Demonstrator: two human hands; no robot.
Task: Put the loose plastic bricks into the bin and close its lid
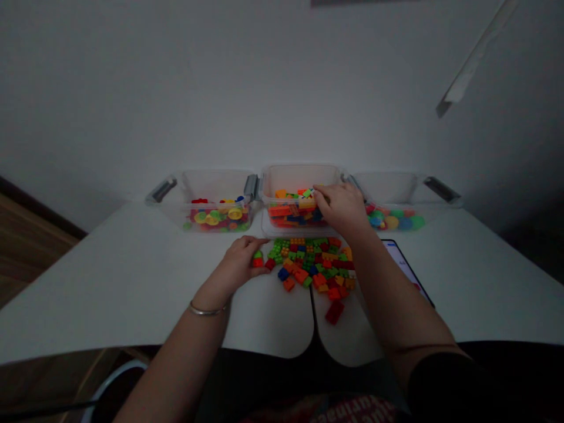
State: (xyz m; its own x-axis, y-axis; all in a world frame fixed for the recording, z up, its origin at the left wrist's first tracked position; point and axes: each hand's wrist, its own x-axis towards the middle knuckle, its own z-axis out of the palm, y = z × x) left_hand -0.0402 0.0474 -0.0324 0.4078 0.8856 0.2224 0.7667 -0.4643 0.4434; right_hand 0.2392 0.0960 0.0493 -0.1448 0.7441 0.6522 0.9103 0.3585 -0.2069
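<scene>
Left hand [240, 258] is half open around some green and orange plastic bricks [258, 262], right hand [346, 205] has a clear plastic bin [291, 176] below it, can't tell if it's gripping anything.

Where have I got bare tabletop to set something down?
Bare: the table left of the left hand and right of the phone. Crowded: the brick pile right of that hand, and the middle bin, where the right hand is.

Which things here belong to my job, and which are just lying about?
Seemingly in use:
multicoloured plastic brick pile, beside the left hand
clear plastic middle bin of bricks, under the right hand

Probably lying about:
clear plastic left bin of colourful pieces
clear plastic right bin of round colourful pieces
dark-edged rectangular phone, lit
</scene>
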